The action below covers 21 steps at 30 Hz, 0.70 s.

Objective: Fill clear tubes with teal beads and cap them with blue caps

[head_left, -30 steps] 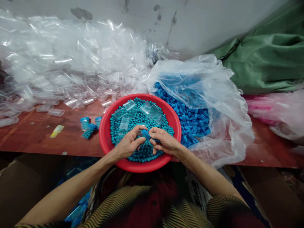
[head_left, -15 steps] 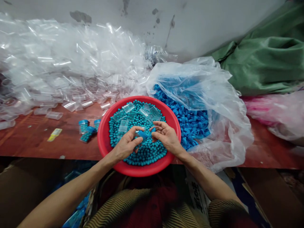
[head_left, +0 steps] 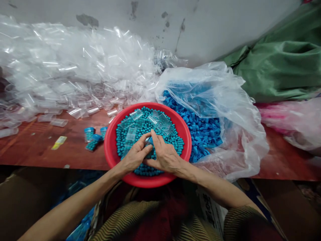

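A red basin [head_left: 110, 147] full of small teal beads [head_left: 173, 140] sits at the table's front edge, with several clear empty vials [head_left: 136, 114] lying on the beads. My left hand [head_left: 134, 155] and my right hand [head_left: 164, 155] meet over the beads near the basin's front. Together they close around a small vial with a blue cap [head_left: 149, 141], mostly hidden between the fingers. My right palm faces down and covers it.
A large heap of clear plastic vials [head_left: 72, 73] fills the back left. An open plastic bag of blue caps [head_left: 200, 124] lies right of the basin. Filled capped vials [head_left: 91, 135] lie left of it. A green sack [head_left: 281, 67] and pink bag [head_left: 293, 120] are at the right.
My right hand opened briefly, then turned palm down and closed over the capped vial held by my left hand. Both hands shifted slightly toward the basin's front.
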Each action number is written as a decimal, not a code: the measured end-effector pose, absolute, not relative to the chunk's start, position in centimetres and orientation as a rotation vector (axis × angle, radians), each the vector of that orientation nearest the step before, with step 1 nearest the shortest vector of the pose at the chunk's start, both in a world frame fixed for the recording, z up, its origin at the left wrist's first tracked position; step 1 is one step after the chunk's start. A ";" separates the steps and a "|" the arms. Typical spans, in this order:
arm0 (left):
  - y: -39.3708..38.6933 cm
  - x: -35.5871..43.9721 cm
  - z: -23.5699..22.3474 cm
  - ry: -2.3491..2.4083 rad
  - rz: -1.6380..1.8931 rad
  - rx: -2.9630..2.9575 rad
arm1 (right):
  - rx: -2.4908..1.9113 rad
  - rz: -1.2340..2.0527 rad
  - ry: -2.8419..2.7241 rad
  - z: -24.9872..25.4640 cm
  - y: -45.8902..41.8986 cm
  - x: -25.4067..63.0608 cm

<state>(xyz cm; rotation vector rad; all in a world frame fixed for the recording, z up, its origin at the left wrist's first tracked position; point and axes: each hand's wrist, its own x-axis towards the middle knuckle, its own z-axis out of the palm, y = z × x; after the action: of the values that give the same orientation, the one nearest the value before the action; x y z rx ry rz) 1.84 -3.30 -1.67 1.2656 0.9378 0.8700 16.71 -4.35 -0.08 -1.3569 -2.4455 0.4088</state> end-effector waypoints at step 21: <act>-4.7 -2.9 1.2 1.346 1.024 1.363 | -1.112 0.501 -2.548 0.4 -3.5 16.8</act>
<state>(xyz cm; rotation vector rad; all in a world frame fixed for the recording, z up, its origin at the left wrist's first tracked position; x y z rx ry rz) -2.87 -4.67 1.23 1.3633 1.3465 1.0243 16.84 -3.54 0.35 -1.1122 -2.5479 0.5014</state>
